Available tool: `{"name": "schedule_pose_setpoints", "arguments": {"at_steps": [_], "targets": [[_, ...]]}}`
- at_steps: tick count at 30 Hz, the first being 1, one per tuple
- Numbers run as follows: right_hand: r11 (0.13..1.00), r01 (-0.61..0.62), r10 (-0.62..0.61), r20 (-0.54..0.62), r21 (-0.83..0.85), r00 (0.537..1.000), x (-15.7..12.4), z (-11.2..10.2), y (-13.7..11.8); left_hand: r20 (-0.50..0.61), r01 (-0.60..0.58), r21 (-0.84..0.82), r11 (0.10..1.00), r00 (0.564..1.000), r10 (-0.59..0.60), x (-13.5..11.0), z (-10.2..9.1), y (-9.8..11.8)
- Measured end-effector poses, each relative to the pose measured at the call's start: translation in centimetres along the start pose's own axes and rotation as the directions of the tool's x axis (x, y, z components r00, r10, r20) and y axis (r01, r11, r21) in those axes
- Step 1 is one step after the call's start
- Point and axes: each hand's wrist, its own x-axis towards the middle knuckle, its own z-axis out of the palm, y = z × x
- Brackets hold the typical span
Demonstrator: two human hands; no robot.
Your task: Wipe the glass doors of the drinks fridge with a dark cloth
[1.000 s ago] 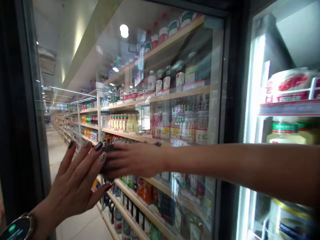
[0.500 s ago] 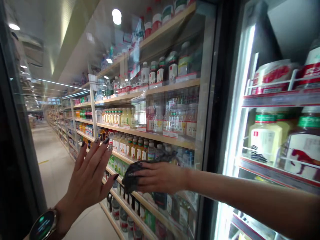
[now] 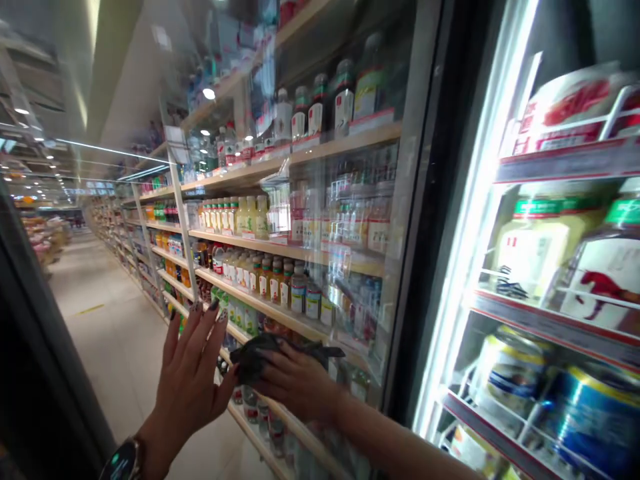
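**Dark cloth on cooler glass, right hand gripping, left hand spread**

You're at a glass door (image 3: 325, 180) of a supermarket cooler, with a long tiled aisle floor (image 3: 110, 340) running off at the left of the frame. Tall wooden shelving (image 3: 250, 173) fills the centre behind the pane, its reflections lying over the rows of bottled drinks (image 3: 265, 283). A black door post (image 3: 420, 213) splits the frame at centre right. Right of it, in the next bay, a lit section holds large labelled jars (image 3: 540, 247) at mid-height and blue-and-gold tins (image 3: 585, 413) at lower right, on red-edged shelves.

Your right hand (image 3: 295, 383) comes in from the bottom right and sits low on the pane, fingers curled over a dark crumpled cloth (image 3: 260, 353) and pressing it to the glass. The cloth is bunched between the hand and the pane, just left of your right fingers. Your left hand (image 3: 187, 393) rises from the bottom left, fingers spread, holding nothing, close to the glass. Contact with the pane: can't tell. Its thumb is right beside the cloth; touching or not is unclear. A round smartwatch (image 3: 123, 461) sits on your left wrist, at the bottom edge.
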Motion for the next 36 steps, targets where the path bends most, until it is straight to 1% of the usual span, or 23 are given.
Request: {"name": "schedule_pose_setpoints", "arguments": {"at_steps": [2,3,4,6,7,8,10,13,15,16,17,20,21,22,23,25,26,28,30,33,34,35,36], "targets": [[0.996,-0.020,0.016,-0.053,-0.083,0.998,-1.1,-0.7,0.7,0.024,0.005,-0.002,1.000,1.000,-0.005,-1.0,0.1,0.4],[0.982,-0.137,0.120,-0.131,-0.131,0.984,-1.0,-1.8,2.2,0.039,0.011,-0.001,1.000,0.999,-0.011,-1.4,0.1,0.6],[0.934,-0.329,0.292,-0.234,-0.139,0.927,-0.6,-2.9,4.0,0.054,0.018,0.002,1.000,0.998,-0.018,-1.9,0.2,0.6],[0.782,-0.621,0.534,-0.449,-0.059,0.716,0.4,-4.4,6.6,0.071,0.047,0.014,0.999,0.996,-0.048,-2.8,0.4,0.6],[0.729,-0.684,0.580,-0.518,-0.014,0.629,0.6,-4.3,6.6,0.073,0.062,0.017,0.998,0.995,-0.063,-3.3,0.6,0.6],[0.710,-0.705,0.593,-0.549,0.011,0.589,0.4,-3.5,5.6,0.071,0.074,0.019,0.997,0.995,-0.076,-3.7,0.8,0.7],[0.762,-0.648,0.562,-0.490,-0.008,0.667,-1.4,-0.3,1.1,0.064,0.089,0.030,0.996,0.994,-0.091,-4.5,1.2,0.7],[0.935,-0.353,0.350,-0.225,0.026,0.909,-6.2,4.6,-6.3,0.050,0.084,0.056,0.995,0.995,-0.087,-5.6,1.6,0.9],[0.955,-0.297,0.297,-0.162,0.023,0.941,-9.1,5.4,-7.1,0.045,0.073,0.061,0.995,0.996,-0.076,-6.2,1.8,0.9],[0.934,-0.356,0.347,-0.198,-0.013,0.917,-10.0,4.9,-6.1,0.041,0.069,0.062,0.996,0.997,-0.071,-6.5,1.9,1.0],[0.881,-0.470,0.441,-0.276,-0.048,0.854,-10.5,4.2,-4.6,0.036,0.067,0.064,0.996,0.997,-0.070,-6.8,1.9,1.0],[0.611,-0.791,0.663,-0.558,0.017,0.499,-9.3,2.4,-0.9,0.018,0.077,0.066,0.995,0.997,-0.079,-7.4,2.1,1.1],[0.567,-0.822,0.688,-0.581,0.058,0.434,-8.3,2.6,-1.2,0.013,0.080,0.060,0.995,0.997,-0.081,-7.4,2.2,1.1],[0.572,-0.817,0.700,-0.563,0.073,0.440,-7.3,3.3,-2.3,0.010,0.082,0.054,0.995,0.997,-0.083,-7.5,2.2,1.1],[0.626,-0.777,0.693,-0.503,0.066,0.516,-6.5,4.3,-4.2,0.009,0.080,0.048,0.996,0.997,-0.081,-7.5,2.2,1.1],[0.811,-0.583,0.566,-0.318,0.049,0.761,-5.3,6.4,-8.3,0.006,0.069,0.043,0.997,0.998,-0.070,-7.6,2.2,1.0],[0.880,-0.472,0.471,-0.243,0.059,0.848,-5.1,7.0,-9.8,0.004,0.067,0.040,0.997,0.998,-0.067,-7.6,2.2,0.9],[0.934,-0.353,0.357,-0.193,0.055,0.914,-5.0,6.8,-9.9,0.011,0.071,0.026,0.997,0.997,-0.071,-7.7,2.1,0.8],[0.890,-0.456,0.436,-0.286,-0.003,0.853,-4.4,4.8,-6.6,0.023,0.070,0.008,0.998,0.997,-0.070,-7.9,2.0,0.8],[0.705,-0.709,0.619,-0.518,0.032,0.591,-1.8,1.5,-0.9,0.029,0.060,-0.010,0.998,0.998,-0.060,-8.1,1.9,0.9],[0.675,-0.736,0.638,-0.550,0.061,0.540,-0.8,1.2,-0.3,0.032,0.061,-0.017,0.998,0.998,-0.060,-8.2,1.8,1.0],[0.679,-0.730,0.643,-0.542,0.075,0.542,-0.1,1.5,-0.7,0.037,0.069,-0.026,0.997,0.997,-0.068,-8.2,1.7,1.0],[0.714,-0.696,0.632,-0.497,0.075,0.595,0.2,2.3,-2.0,0.044,0.079,-0.038,0.996,0.996,-0.077,-8.3,1.5,1.1]]}}
